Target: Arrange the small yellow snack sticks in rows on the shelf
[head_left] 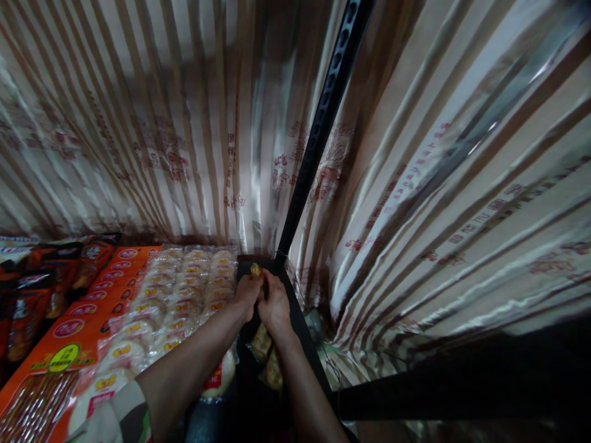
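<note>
My left hand (248, 291) and my right hand (276, 307) meet near the far corner of a black shelf (247, 265). A small yellowish packet (255, 269) pokes up between them; the fingers of both hands are closed around it, and its lower part is hidden. Its contents are too dark to make out. Under my right wrist lie two similar wrapped packets, a nearer one (273, 371) and a farther one (261, 343), partly covered by the forearm. Rows of round, pale, clear-wrapped cakes (183, 301) sit beside my left forearm.
Left of the cakes are overlapping orange snack packs (64, 332), then dark bags (28, 314) at the far left. A black perforated upright post (318, 132) rises from the shelf corner. Pleated, printed sheeting (207, 123) hangs behind and to the right. A dark beam (392, 394) crosses the lower right.
</note>
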Tool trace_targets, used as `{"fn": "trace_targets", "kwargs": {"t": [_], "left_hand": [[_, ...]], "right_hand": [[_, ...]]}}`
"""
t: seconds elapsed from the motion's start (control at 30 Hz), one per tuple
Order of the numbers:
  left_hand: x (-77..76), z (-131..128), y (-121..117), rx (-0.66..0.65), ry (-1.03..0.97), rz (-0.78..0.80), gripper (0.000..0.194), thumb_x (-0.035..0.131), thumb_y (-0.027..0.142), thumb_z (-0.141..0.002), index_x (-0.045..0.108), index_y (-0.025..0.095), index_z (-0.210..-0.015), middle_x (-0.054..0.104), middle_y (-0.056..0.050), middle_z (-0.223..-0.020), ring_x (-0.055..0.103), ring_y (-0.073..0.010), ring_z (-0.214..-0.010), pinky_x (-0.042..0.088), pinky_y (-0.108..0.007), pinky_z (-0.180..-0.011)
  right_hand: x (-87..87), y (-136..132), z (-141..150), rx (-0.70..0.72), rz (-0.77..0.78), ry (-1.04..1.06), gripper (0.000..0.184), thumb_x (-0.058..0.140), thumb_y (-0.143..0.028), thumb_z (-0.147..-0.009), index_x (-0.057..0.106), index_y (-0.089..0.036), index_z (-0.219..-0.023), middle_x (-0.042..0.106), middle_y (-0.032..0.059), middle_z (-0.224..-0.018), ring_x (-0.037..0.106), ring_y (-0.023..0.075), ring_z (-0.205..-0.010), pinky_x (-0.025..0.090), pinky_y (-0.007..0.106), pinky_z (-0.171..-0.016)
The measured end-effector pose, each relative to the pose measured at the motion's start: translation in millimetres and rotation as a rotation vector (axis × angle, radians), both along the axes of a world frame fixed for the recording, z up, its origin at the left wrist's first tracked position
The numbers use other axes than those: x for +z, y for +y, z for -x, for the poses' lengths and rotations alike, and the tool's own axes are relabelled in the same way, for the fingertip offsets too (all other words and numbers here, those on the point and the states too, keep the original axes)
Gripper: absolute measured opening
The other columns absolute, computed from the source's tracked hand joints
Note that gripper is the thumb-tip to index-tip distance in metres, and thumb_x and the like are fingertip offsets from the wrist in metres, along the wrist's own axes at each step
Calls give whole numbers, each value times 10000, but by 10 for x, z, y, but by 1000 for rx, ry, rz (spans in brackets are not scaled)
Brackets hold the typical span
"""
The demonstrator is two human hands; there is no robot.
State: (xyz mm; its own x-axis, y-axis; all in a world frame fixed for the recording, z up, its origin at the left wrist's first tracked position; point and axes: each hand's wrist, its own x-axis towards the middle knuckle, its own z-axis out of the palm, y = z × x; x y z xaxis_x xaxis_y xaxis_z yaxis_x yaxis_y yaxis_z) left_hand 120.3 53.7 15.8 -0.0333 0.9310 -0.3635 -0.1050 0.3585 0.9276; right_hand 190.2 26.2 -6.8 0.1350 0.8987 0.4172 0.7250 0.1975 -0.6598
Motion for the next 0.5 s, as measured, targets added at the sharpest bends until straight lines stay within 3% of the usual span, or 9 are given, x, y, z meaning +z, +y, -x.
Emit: {"fn": "trace_targets", "kwargs": {"t": [0.27,0.5], "left_hand": [[-73,-14,78,115,-3,71,100,526,106,-718,538,148,-629,591,-27,-606,584,-119,-622,421,-193,-536],[-165,-72,120,205,12,61,170,446,15,-694,552,147,-709,610,-34,-668,594,-109,-625,434,-184,-542]], "right_hand": [[-15,45,-6,28,30,118,386,383,-120,-780,562,-131,-1122,622,98,-1086,564,190,-994,426,347,-912],[-10,54,-16,-55,49,95,315,452,-146,-760,605,-151,-1035,624,102,-1012,580,188,-927,451,333,-855]]}}
